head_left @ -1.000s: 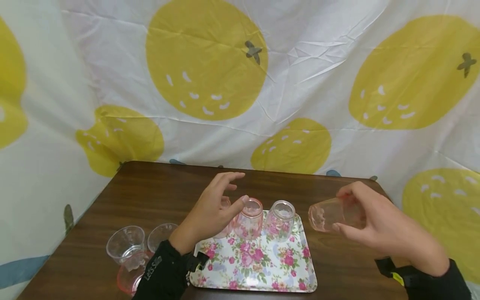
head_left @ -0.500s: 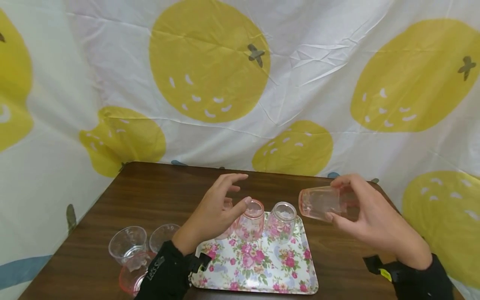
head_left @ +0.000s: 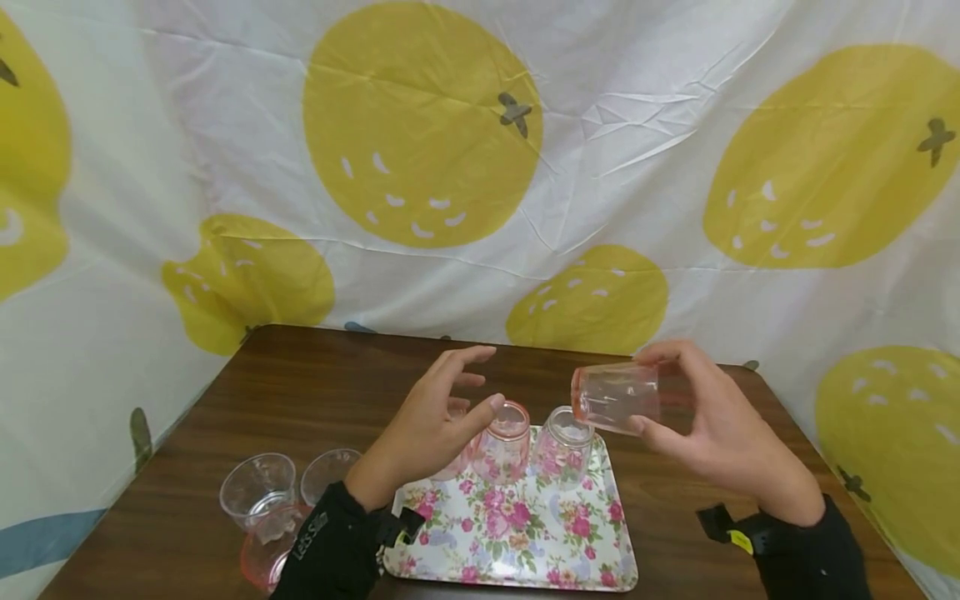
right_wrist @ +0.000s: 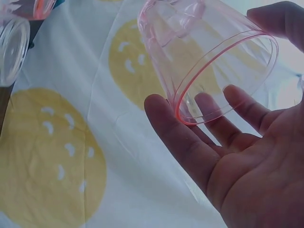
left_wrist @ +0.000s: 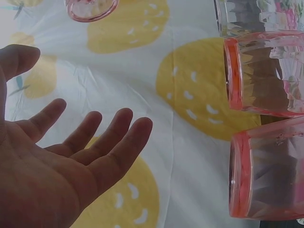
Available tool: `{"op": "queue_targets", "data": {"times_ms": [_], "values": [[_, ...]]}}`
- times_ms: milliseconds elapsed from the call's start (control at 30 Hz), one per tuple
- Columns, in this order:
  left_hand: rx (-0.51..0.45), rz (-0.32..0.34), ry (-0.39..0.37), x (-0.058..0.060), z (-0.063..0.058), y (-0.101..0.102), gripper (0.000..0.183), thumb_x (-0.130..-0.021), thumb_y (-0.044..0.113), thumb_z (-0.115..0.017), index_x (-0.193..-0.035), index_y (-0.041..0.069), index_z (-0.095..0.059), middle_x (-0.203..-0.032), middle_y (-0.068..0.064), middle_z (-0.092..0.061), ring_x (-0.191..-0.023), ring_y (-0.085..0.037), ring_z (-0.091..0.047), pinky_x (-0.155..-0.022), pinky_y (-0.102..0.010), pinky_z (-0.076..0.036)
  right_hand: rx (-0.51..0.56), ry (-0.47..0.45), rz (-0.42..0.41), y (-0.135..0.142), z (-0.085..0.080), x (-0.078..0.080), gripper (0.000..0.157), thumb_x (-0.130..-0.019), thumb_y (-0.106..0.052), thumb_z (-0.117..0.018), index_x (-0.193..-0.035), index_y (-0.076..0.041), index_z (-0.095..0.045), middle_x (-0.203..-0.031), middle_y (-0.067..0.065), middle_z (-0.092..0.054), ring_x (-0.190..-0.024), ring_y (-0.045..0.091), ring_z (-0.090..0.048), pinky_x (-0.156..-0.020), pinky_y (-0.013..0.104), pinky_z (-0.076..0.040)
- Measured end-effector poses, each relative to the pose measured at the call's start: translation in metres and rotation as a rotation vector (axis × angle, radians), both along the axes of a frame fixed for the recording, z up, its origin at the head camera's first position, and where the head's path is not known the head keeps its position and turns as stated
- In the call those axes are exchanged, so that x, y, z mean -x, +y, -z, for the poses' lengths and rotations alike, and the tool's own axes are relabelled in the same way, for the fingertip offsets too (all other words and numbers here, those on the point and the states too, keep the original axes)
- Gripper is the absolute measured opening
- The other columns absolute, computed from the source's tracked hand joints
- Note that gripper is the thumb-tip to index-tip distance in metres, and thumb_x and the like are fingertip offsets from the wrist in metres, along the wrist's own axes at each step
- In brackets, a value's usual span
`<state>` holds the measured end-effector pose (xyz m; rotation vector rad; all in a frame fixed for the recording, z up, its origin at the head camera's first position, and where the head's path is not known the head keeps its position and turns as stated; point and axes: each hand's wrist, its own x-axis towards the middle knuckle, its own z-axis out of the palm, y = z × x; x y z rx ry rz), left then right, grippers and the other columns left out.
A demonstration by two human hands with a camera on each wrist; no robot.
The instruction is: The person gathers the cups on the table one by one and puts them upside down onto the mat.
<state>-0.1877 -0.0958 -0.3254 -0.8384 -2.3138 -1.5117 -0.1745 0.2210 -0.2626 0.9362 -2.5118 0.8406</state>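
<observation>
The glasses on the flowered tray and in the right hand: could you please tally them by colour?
Pink: 3 (held glass, middle tray glass, left tray glass)
Clear: 1 (right tray glass)
Total: 4

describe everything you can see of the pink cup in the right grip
The pink cup is see-through, like glass or clear plastic, with a wide round mouth, a thin pinker rim and a narrower, faceted base end. It looks empty. It is tipped sideways in midair, base pointing left, mouth toward the right grip, which holds it near the rim. In the head view, its base overlaps the clear cup; touching can't be told.
</observation>
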Motion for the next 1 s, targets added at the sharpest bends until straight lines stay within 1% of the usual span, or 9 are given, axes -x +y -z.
{"op": "queue_targets", "data": {"times_ms": [100,167,300,400,533,633,767,933,1000], "values": [[-0.002,0.006,-0.006,0.0,-0.001,-0.001,0.054,-0.097,0.025,-0.063,-0.146,0.016,-0.043,-0.142,-0.01,-0.047,-0.12,-0.026,-0.053,-0.091,-0.059,-0.054,0.003,0.01,-0.012,-0.005,0.0,0.002,0.058,-0.081,-0.01,-0.08,-0.129,-0.009,-0.047,-0.119,0.004,-0.056,-0.097,0.012,-0.058,-0.078,0.044,-0.061],[-0.004,0.011,-0.013,-0.001,-0.001,-0.001,0.054,-0.097,0.026,-0.063,-0.146,0.017,-0.042,-0.143,-0.01,-0.046,-0.12,-0.025,-0.053,-0.091,-0.057,-0.054,0.013,0.0,-0.023,-0.007,-0.001,0.003,0.058,-0.081,-0.01,-0.079,-0.129,-0.009,-0.046,-0.118,0.004,-0.056,-0.097,0.012,-0.059,-0.078,0.044,-0.061],[-0.013,0.024,-0.02,-0.001,-0.001,-0.001,0.054,-0.098,0.025,-0.063,-0.146,0.017,-0.042,-0.144,-0.01,-0.045,-0.121,-0.026,-0.053,-0.092,-0.056,-0.054,0.039,-0.025,-0.048,-0.011,0.0,0.005,0.057,-0.082,-0.008,-0.078,-0.128,-0.007,-0.045,-0.118,0.004,-0.055,-0.099,0.013,-0.059,-0.08,0.048,-0.061],[-0.026,0.038,-0.024,-0.002,-0.002,-0.001,0.053,-0.098,0.023,-0.062,-0.146,0.015,-0.042,-0.145,-0.01,-0.045,-0.121,-0.026,-0.053,-0.092,-0.057,-0.054,0.053,-0.025,-0.064,-0.013,0.001,0.006,0.058,-0.082,-0.007,-0.078,-0.128,-0.005,-0.044,-0.12,0.005,-0.054,-0.101,0.014,-0.058,-0.081,0.049,-0.06],[-0.044,0.058,-0.027,-0.002,-0.003,-0.001,0.053,-0.098,0.02,-0.062,-0.146,0.013,-0.042,-0.147,-0.011,-0.045,-0.12,-0.025,-0.053,-0.092,-0.057,-0.054,0.057,-0.001,-0.071,-0.017,0.004,0.008,0.06,-0.081,-0.007,-0.079,-0.13,-0.005,-0.044,-0.122,0.004,-0.053,-0.103,0.013,-0.056,-0.082,0.039,-0.06],[-0.056,0.074,-0.035,-0.002,-0.003,-0.001,0.052,-0.098,0.018,-0.061,-0.146,0.012,-0.041,-0.148,-0.011,-0.044,-0.121,-0.025,-0.054,-0.092,-0.057,-0.053,0.061,0.008,-0.079,-0.02,0.006,0.009,0.061,-0.08,-0.006,-0.079,-0.13,-0.004,-0.044,-0.123,0.005,-0.053,-0.105,0.013,-0.055,-0.084,0.027,-0.058],[-0.072,0.096,-0.048,-0.002,-0.003,-0.001,0.052,-0.099,0.017,-0.06,-0.146,0.012,-0.041,-0.149,-0.011,-0.044,-0.121,-0.025,-0.053,-0.093,-0.059,-0.052,0.088,0.009,-0.113,-0.025,0.008,0.011,0.062,-0.078,-0.002,-0.078,-0.13,-0.001,-0.045,-0.124,0.006,-0.053,-0.106,0.015,-0.055,-0.087,0.019,-0.055],[-0.09,0.117,-0.057,-0.002,-0.002,-0.001,0.051,-0.099,0.017,-0.059,-0.147,0.014,-0.04,-0.15,-0.01,-0.043,-0.122,-0.027,-0.053,-0.094,-0.062,-0.05,0.12,-0.001,-0.157,-0.033,0.011,0.013,0.064,-0.075,0.003,-0.078,-0.13,0.0,-0.044,-0.125,0.008,-0.052,-0.108,0.017,-0.055,-0.089,0.025,-0.057],[-0.098,0.123,-0.056,-0.002,-0.002,-0.001,0.051,-0.099,0.016,-0.059,-0.147,0.015,-0.041,-0.15,-0.01,-0.043,-0.122,-0.027,-0.053,-0.094,-0.062,-0.05,0.134,-0.014,-0.172,-0.036,0.013,0.013,0.065,-0.075,0.004,-0.077,-0.13,0.001,-0.044,-0.126,0.008,-0.051,-0.109,0.018,-0.055,-0.089,0.025,-0.057]]}}
